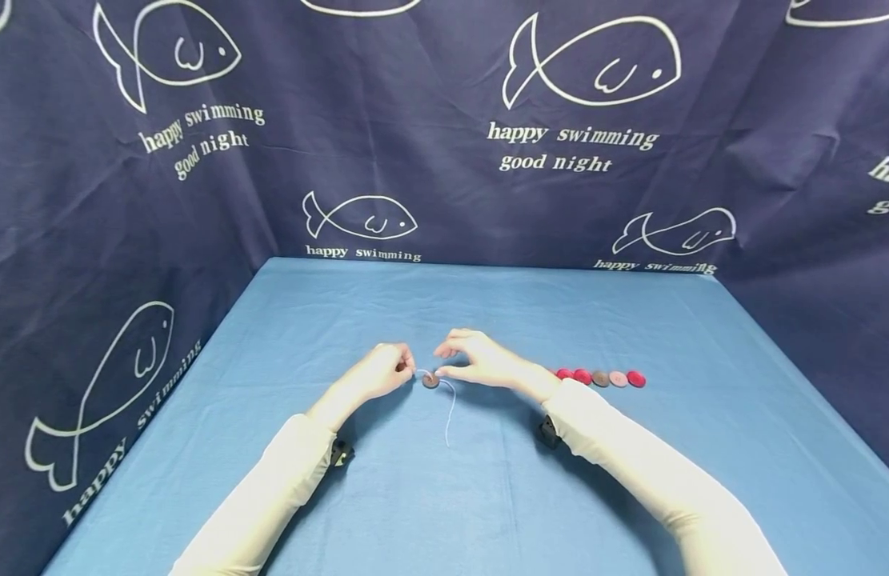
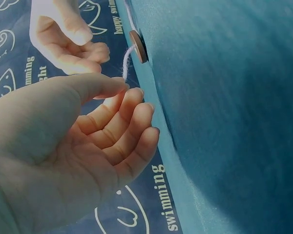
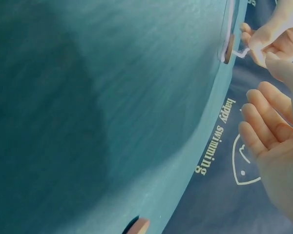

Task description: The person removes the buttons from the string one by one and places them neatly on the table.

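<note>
A brown button [image 1: 430,381] lies between the two hands, threaded on a thin white string [image 1: 452,408] whose loose tail trails toward the front of the table. My left hand [image 1: 386,369] pinches the other end of the string between thumb and forefinger; the left wrist view shows the string [image 2: 126,63] running from those fingertips to the button [image 2: 137,47]. On the button's other side is my right hand [image 1: 480,360], its fingers loosely bent and apart from the thumb. Nothing shows between its fingers in the right wrist view, where the button [image 3: 229,49] appears just beyond the thumb.
To the right, a row of several buttons lies by the right forearm: red [image 1: 635,379], pink [image 1: 618,379] and brown [image 1: 600,378] ones among them. A blue cloth [image 1: 430,496] covers the table. Dark blue curtains [image 1: 430,160] with fish drawings hang behind and at the sides.
</note>
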### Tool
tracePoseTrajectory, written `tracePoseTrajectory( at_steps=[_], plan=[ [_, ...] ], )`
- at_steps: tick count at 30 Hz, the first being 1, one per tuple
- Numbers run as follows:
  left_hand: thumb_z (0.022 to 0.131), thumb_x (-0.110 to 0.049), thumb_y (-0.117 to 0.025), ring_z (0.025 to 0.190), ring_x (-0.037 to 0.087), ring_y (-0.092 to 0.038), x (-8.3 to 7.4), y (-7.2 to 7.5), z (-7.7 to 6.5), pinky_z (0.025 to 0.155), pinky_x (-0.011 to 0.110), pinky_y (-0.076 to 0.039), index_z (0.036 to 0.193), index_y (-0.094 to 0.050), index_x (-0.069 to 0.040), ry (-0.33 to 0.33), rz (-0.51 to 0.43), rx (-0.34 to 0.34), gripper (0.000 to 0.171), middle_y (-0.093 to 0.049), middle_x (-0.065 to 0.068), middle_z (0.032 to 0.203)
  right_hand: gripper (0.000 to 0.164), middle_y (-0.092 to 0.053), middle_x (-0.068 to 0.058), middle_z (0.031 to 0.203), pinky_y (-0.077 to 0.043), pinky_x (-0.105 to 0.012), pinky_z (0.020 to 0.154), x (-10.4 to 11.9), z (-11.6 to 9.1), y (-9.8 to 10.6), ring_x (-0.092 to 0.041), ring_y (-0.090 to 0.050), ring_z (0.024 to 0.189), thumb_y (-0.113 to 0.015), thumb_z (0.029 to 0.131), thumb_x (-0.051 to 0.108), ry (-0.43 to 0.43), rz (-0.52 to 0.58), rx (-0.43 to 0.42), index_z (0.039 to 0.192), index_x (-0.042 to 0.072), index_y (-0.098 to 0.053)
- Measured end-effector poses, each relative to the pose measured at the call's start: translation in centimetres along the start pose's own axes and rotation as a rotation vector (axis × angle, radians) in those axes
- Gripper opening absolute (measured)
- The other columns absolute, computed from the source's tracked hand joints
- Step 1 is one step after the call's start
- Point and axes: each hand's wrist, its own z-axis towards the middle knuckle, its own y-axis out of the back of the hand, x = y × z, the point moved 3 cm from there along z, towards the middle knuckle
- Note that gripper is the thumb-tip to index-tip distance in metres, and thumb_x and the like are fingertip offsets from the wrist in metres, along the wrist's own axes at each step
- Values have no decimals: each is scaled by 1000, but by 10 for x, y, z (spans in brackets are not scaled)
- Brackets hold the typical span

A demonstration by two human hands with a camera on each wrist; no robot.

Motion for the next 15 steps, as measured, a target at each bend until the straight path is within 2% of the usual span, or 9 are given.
tracePoseTrajectory(
  at_steps=[6,15],
  plan=[
    [84,-4,-58,57,7,-46,1,-1,0,57,21,-40,78,-61,-7,0,-10,6,6,-58,0,67,27,-62,-13,91,-50,-32,80,4,2,-4,-22,-61,88,-71,81,16,42,-6,-26,101,-1,-66],
    [83,-4,-58,58,6,-47,2,-1,1,58,21,-41,79,-62,-6,-2,-12,-7,6,-59,0,67,31,-62,-12,98,-49,-34,86,0,8,-9,-22,-61,95,-71,82,22,-67,-4,66,106,1,-66]
  ],
)
